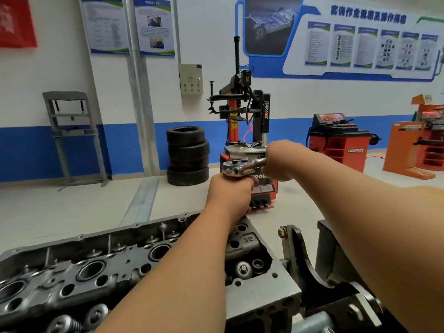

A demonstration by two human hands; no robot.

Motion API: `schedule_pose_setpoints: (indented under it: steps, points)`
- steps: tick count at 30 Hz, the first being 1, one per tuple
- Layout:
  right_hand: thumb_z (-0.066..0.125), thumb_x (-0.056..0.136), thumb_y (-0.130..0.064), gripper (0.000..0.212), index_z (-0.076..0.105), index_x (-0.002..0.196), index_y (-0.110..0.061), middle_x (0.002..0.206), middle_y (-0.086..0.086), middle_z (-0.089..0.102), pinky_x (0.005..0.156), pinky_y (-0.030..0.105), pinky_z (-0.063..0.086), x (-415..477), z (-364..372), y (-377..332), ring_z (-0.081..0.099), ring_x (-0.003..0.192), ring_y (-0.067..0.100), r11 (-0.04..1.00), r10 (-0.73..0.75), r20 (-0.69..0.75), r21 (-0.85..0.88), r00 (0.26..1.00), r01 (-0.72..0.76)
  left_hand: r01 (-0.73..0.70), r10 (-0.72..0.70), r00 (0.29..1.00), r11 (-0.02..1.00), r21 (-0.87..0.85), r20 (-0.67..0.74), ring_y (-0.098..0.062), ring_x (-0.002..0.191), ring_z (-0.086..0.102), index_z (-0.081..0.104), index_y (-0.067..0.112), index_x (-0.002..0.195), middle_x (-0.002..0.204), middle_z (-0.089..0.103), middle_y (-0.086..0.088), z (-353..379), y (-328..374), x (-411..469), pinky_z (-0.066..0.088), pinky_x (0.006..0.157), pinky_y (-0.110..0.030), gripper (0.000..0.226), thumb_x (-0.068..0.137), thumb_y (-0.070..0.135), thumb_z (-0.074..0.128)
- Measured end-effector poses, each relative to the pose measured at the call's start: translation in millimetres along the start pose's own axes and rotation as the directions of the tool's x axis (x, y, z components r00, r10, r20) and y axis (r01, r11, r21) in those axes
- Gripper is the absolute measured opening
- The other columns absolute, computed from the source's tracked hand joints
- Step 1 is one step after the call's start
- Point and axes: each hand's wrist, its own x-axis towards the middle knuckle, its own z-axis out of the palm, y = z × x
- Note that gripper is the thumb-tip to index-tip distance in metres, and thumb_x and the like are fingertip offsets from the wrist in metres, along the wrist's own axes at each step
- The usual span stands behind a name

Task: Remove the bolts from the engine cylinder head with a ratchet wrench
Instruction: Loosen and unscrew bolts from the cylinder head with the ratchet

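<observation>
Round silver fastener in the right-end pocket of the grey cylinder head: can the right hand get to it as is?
Probably, but not while busy: the right hand grips the chrome ratchet wrench handle. The round silver fastener sits uncovered, open from above, just right of the left forearm.

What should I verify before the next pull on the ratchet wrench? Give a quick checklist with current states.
1. Right hand grips the ratchet wrench by its handle: ok.
2. Left hand wrapped just below the wrench's head to steady it: ok.
3. Wrench seated on a bolt: cannot tell, the left hand and forearm hide the contact.
4. Ratchet direction set to loosen: cannot tell, the switch is too small to read.
5. Swing room around the handle: ok, nothing shows close beside it.
6. Cylinder head held firm: cannot tell.
</observation>
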Motion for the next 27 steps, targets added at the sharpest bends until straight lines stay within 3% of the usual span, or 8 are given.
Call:
schedule_pose_setpoints:
  steps: [5,11,14,17,19,22,25,27]
  points:
    - [0.048,0.083,-0.018,0.008,0.05,0.075,-0.015,0.076,0.005,0.054,0.065,0.036,0.045,6,0,0,0.052,0.068,0.022,1.0,0.007,0.025,0.007,1.0,-0.007,0.004,-0.005,1.0,0.999,0.037,0.021,-0.014,0.054,0.048,0.068,0.019,0.074,0.061,0.052,0.005,-2,0,1,0.048,0.054,-0.028,0.023,0.086,0.008,0.053]
    - [0.044,0.086,-0.015,0.005,0.047,0.089,-0.018,0.078,0.002,0.045,0.09,0.05,0.034,-42,-14,8,0.05,0.082,0.027,0.984,0.102,0.016,-0.147,0.995,-0.099,-0.014,0.012,1.0,0.997,0.08,0.029,-0.014,0.053,0.049,0.069,0.017,0.085,0.057,0.054,0.005,-1,4,-4,0.051,0.055,-0.029,0.012,0.085,0.012,0.058]
    - [0.048,0.085,-0.017,0.008,0.049,0.093,-0.017,0.08,0.003,0.048,0.088,0.046,0.041,-89,-31,1,0.053,0.085,0.029,0.967,0.215,0.08,-0.158,0.973,-0.201,0.008,-0.012,0.999,0.996,0.085,0.041,-0.013,0.049,0.048,0.067,0.018,0.081,0.057,0.053,0.007,0,4,-7,0.046,0.048,-0.026,0.018,0.088,0.011,0.053]
    - [0.049,0.087,-0.018,0.022,0.051,0.109,-0.017,0.078,0.001,0.048,0.074,0.038,0.049,-141,-44,-10,0.055,0.079,0.024,0.984,0.133,0.035,-0.128,0.991,-0.127,-0.004,-0.002,0.999,0.985,0.171,0.035,-0.015,0.047,0.047,0.063,0.016,0.078,0.057,0.052,0.002,1,5,-7,0.054,0.059,-0.034,0.021,0.092,0.01,0.048]
    - [0.048,0.088,-0.017,0.032,0.043,0.12,-0.013,0.079,0.002,0.043,0.07,0.038,0.049,-168,-51,-27,0.055,0.086,0.028,0.994,0.067,0.072,-0.087,0.995,-0.06,-0.074,0.064,0.997,0.938,0.339,0.04,-0.02,0.062,0.055,0.06,0.011,0.087,0.072,0.057,-0.003,1,8,-8,0.053,0.075,-0.036,0.021,0.096,0.008,0.041]
    - [0.043,0.093,-0.017,0.038,0.037,0.129,-0.007,0.103,0.009,0.048,0.079,0.046,0.05,-180,-50,-57,0.052,0.107,0.034,0.997,0.037,0.172,0.057,0.984,-0.048,-0.102,0.14,0.99,0.822,0.561,-0.025,-0.027,0.117,0.049,0.047,0.004,0.126,0.128,0.052,-0.015,-1,15,-15,0.038,0.098,-0.029,0.033,0.099,0.003,0.028]
    - [0.046,0.089,-0.014,0.022,0.043,0.11,-0.008,0.087,0.008,0.046,0.065,0.04,0.045,-162,-52,-52,0.055,0.095,0.031,0.998,-0.014,0.242,0.064,0.97,-0.002,-0.013,0.064,0.996,0.79,0.613,-0.062,-0.027,0.123,0.046,0.043,0.004,0.128,0.135,0.048,-0.015,-4,19,-12,0.034,0.097,-0.025,0.032,0.1,0.005,0.028]
    - [0.046,0.088,-0.013,0.01,0.045,0.081,-0.006,0.071,0.004,0.045,0.057,0.032,0.044,-135,-56,-32,0.051,0.067,0.02,0.995,-0.064,0.242,-0.055,0.968,0.08,-0.005,0.012,1.0,0.922,0.387,-0.016,-0.022,0.09,0.061,0.058,0.009,0.104,0.102,0.065,-0.008,-1,8,-3,0.041,0.074,-0.026,0.02,0.096,0.006,0.039]
